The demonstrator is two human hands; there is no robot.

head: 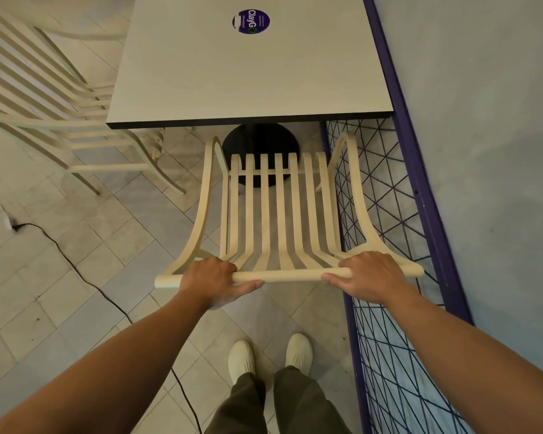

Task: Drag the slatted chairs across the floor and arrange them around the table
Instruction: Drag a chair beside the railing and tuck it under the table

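Observation:
A cream slatted chair (279,211) stands right in front of me, its seat facing the near edge of the pale square table (232,73). My left hand (215,277) and my right hand (365,274) both grip the round top rail of its backrest, left and right of centre. The front of the seat reaches the table's black round base (261,142). A second slatted chair (44,98) stands at the table's left side, partly out of the frame.
A purple metal frame with wire mesh (389,245) runs along the right, close beside the chair, with a grey wall behind it. A black cable (85,277) snakes across the tiled floor on the left. My feet (270,355) stand just behind the chair.

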